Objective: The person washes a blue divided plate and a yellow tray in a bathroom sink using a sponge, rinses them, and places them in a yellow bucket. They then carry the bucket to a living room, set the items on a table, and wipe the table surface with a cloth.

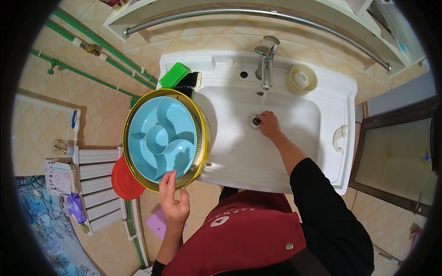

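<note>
Head view: right hand [270,125] appears to pinch the drain plug [256,121], best held straight and level; left hand [175,204] hovers loosely open by the blue tray [157,140].

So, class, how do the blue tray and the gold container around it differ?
The blue tray is pale blue; the gold container is shiny yellow-gold. The tray is narrower, lying within the container's wider rim. The tray shows curved dividers around a central cup, while the container's inside is mostly hidden by it. Both are round.

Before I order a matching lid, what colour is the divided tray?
The divided tray is light blue, best seen in the head view.
</note>
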Demonstrator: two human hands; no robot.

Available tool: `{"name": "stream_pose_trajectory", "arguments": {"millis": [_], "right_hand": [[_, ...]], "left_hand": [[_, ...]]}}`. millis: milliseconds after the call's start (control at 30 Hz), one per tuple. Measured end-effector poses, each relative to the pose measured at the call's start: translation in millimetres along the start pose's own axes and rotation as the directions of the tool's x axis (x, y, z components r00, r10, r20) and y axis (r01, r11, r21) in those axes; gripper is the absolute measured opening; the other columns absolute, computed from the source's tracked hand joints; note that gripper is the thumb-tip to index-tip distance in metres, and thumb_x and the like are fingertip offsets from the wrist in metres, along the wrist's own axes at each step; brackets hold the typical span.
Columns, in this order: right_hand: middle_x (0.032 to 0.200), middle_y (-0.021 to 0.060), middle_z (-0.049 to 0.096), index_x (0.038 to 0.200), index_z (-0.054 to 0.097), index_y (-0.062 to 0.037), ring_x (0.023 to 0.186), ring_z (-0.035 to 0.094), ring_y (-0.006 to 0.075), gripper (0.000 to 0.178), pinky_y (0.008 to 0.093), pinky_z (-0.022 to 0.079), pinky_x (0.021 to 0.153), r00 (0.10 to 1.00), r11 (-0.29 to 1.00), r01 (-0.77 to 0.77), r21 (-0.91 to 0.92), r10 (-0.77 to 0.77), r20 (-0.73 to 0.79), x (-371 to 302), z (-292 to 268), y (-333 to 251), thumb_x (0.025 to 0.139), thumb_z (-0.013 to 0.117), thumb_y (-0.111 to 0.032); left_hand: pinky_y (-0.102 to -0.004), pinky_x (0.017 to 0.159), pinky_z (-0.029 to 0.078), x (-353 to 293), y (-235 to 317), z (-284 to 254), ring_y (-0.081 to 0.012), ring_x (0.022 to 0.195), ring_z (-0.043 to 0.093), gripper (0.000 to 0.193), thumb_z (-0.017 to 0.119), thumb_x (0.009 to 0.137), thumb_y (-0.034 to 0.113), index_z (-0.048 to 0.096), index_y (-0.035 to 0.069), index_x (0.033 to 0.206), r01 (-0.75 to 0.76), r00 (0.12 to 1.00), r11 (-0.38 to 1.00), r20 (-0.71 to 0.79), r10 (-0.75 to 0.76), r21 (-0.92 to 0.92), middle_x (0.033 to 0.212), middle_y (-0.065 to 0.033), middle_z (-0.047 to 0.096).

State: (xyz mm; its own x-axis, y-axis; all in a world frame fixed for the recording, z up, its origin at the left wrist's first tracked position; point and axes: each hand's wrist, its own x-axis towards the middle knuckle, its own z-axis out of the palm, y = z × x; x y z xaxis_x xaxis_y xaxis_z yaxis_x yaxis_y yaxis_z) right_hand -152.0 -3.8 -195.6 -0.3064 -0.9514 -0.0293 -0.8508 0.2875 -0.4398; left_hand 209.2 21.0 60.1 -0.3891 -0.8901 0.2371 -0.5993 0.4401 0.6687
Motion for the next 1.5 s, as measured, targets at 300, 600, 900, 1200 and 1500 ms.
{"name": "stream_pose_trajectory", "arguments": {"millis": [300, 600, 900, 1200, 1500], "right_hand": [[0.093, 0.0098, 0.062, 0.094, 0.065, -0.0054, 0.090, 0.057, 0.0240, 0.020, 0.0332, 0.048, 0.073, 0.923, 0.886, -0.135, 0.444, 0.276, -0.270, -5, -46, -10, 0.075, 0.057, -0.004], [0.106, 0.0141, 0.057, 0.105, 0.059, -0.0034, 0.099, 0.053, 0.0281, 0.030, 0.0372, 0.046, 0.082, 0.988, 0.983, 0.050, 0.177, -0.022, -0.154, 7, -81, -13, 0.076, 0.052, -0.004], [0.119, 0.0143, 0.043, 0.123, 0.042, -0.0064, 0.113, 0.043, 0.0315, 0.054, 0.0389, 0.044, 0.089, 0.964, 0.949, 0.067, -0.308, 0.018, 0.266, 40, -18, -18, 0.072, 0.058, -0.009], [0.109, 0.0108, 0.053, 0.100, 0.062, -0.0079, 0.106, 0.048, 0.0296, 0.028, 0.0389, 0.042, 0.089, 0.987, 0.997, -0.005, -0.073, 0.017, 0.162, -12, -38, -27, 0.072, 0.058, -0.008], [0.102, 0.0159, 0.056, 0.103, 0.057, -0.0021, 0.097, 0.053, 0.0314, 0.032, 0.0366, 0.043, 0.085, 0.609, 0.948, 0.259, 0.184, -0.012, -0.793, -9, -220, -128, 0.071, 0.055, -0.001]], "left_hand": [[-0.0357, 0.092, 0.039, 14, -9, -4, -0.0309, 0.107, 0.049, 0.049, 0.052, 0.070, -0.010, 0.051, -0.003, 0.119, 0.031, 0.997, 0.999, -0.068, -0.033, -0.030, 0.114, -0.0187, 0.050], [-0.0328, 0.090, 0.040, 38, 0, 7, -0.0290, 0.105, 0.051, 0.048, 0.054, 0.071, -0.008, 0.053, 0.002, 0.118, -0.016, 0.999, 0.990, -0.049, 0.010, -0.137, 0.113, -0.0162, 0.051], [-0.0338, 0.087, 0.042, 9, -17, -14, -0.0306, 0.101, 0.053, 0.048, 0.055, 0.069, -0.007, 0.054, 0.000, 0.117, 0.012, 1.000, 0.999, -0.005, -0.012, -0.030, 0.110, -0.0186, 0.052], [-0.0333, 0.088, 0.041, 13, -21, -11, -0.0297, 0.103, 0.052, 0.045, 0.055, 0.070, -0.007, 0.054, -0.002, 0.115, 0.014, 1.000, 0.989, 0.008, -0.013, -0.149, 0.111, -0.0186, 0.052], [-0.0357, 0.084, 0.045, 50, -20, -7, -0.0324, 0.099, 0.054, 0.046, 0.058, 0.067, -0.001, 0.056, 0.003, 0.113, -0.185, 0.980, 0.965, -0.110, 0.167, -0.188, 0.107, -0.0168, 0.054]]}}
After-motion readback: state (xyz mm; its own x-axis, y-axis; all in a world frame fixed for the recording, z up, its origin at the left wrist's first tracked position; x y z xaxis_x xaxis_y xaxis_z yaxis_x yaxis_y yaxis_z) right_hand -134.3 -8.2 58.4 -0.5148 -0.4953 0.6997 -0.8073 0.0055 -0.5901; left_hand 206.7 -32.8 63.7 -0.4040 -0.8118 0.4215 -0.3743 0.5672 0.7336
